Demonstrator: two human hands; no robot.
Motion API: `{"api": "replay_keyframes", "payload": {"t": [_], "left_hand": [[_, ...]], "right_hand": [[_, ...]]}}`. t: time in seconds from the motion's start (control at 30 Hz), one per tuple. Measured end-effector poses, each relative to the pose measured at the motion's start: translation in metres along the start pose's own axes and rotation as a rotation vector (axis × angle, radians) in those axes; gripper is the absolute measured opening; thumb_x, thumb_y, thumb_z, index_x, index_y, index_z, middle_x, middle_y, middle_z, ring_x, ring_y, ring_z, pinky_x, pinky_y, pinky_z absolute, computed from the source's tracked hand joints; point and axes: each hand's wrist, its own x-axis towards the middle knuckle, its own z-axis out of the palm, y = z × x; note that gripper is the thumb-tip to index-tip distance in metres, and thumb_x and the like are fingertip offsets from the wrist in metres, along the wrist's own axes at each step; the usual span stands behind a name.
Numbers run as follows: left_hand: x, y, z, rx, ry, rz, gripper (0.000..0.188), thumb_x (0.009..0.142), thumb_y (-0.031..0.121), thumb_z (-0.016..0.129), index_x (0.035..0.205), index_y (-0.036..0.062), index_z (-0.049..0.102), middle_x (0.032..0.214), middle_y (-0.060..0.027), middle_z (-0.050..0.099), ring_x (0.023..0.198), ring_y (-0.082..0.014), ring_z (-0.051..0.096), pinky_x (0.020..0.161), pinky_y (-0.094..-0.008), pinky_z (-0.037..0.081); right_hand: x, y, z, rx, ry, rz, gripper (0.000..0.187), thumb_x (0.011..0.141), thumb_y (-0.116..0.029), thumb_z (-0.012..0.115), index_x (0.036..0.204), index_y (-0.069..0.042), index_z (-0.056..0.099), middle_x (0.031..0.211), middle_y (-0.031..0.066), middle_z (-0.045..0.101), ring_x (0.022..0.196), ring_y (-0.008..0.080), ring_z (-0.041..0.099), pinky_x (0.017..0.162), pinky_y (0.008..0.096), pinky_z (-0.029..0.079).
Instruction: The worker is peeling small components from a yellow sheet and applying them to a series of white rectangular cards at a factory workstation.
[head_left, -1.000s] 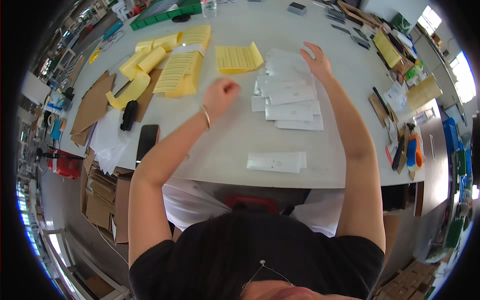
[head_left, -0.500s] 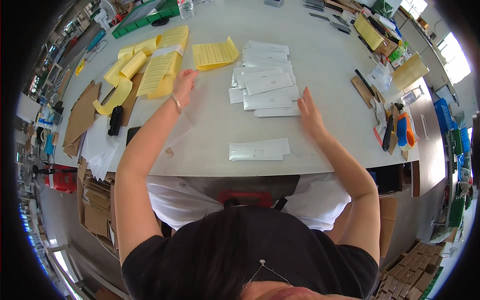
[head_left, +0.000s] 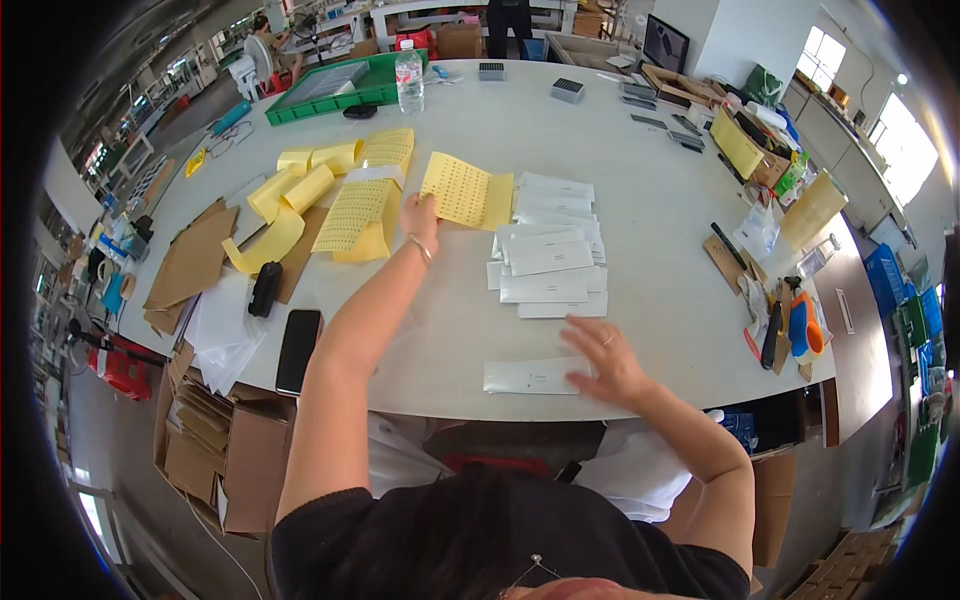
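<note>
One yellow sheet [head_left: 468,190] is pinched at its left edge by your left hand [head_left: 420,222]; your right hand [head_left: 610,368], fingers wide, partly covers white packets [head_left: 525,377].

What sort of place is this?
Probably a light-assembly or packing workshop: printed yellow sheets and flat white packets spread on a large worktable, with a carton of cardboard pieces below its edge.

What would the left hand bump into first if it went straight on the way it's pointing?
The small yellow sheet. The left hand seems to be touching its near left corner, so it probably wouldn't travel far. Over or under it is hard to tell.
</note>
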Motion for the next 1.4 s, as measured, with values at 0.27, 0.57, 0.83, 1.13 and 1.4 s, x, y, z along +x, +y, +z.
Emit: {"api": "replay_keyframes", "payload": {"t": [0.27, 0.57, 0.83, 1.13, 1.4], "left_hand": [[-0.106, 0.087, -0.022, -0.385, -0.569, -0.037, 0.016, 0.095, 0.016, 0.049, 0.098, 0.0039, 0.058, 0.086, -0.0052, 0.065, 0.071, -0.0123, 0.061, 0.057, -0.0268, 0.049], [-0.209, 0.06, -0.012, 0.307, -1.123, -0.263, 0.02, 0.089, 0.022, 0.062, 0.091, 0.0021, 0.064, 0.063, 0.005, 0.053, 0.049, -0.0019, 0.041, 0.045, -0.0212, 0.032], [-0.225, 0.046, 0.005, 0.382, -1.14, -0.209, 0.022, 0.089, 0.022, 0.06, 0.091, 0.0008, 0.065, 0.063, 0.0012, 0.057, 0.051, -0.0036, 0.048, 0.048, -0.0207, 0.038], [-0.224, 0.034, 0.003, 0.281, -1.066, -0.406, 0.022, 0.092, 0.023, 0.057, 0.089, 0.0026, 0.063, 0.062, 0.0018, 0.055, 0.045, -0.0042, 0.046, 0.042, -0.0199, 0.035], [-0.214, 0.029, -0.004, 0.15, -0.937, -0.485, 0.023, 0.094, 0.024, 0.055, 0.088, 0.0028, 0.062, 0.062, 0.0015, 0.055, 0.044, -0.0039, 0.046, 0.04, -0.0194, 0.034]], "right_hand": [[-0.012, -0.018, 0.013, -0.024, -0.14, -0.002, 0.056, 0.077, -0.03, 0.072, 0.126, -0.011, 0.053, 0.132, 0.0142, 0.048, 0.123, 0.0343, 0.042, 0.102, 0.0455, 0.035], [0.001, 0.01, -0.027, 0.33, 0.474, 0.428, 0.014, 0.08, -0.001, 0.066, 0.093, -0.004, 0.068, 0.094, 0.0099, 0.064, 0.094, 0.024, 0.059, 0.082, 0.0356, 0.047], [0.024, -0.02, -0.026, -0.079, 0.231, 0.077, 0.016, 0.074, -0.017, 0.074, 0.089, -0.014, 0.07, 0.091, -0.0017, 0.064, 0.088, 0.0202, 0.057, 0.086, 0.0362, 0.041], [0.037, -0.014, -0.016, -0.153, 0.213, -0.009, 0.011, 0.075, -0.016, 0.073, 0.083, -0.013, 0.067, 0.088, -0.0026, 0.063, 0.087, 0.0208, 0.056, 0.087, 0.0372, 0.04], [0.091, 0.051, -0.016, 0.384, 0.289, 0.445, 0.006, 0.08, -0.009, 0.068, 0.085, -0.006, 0.07, 0.099, 0.0029, 0.063, 0.096, 0.018, 0.055, 0.083, 0.032, 0.044]]}}
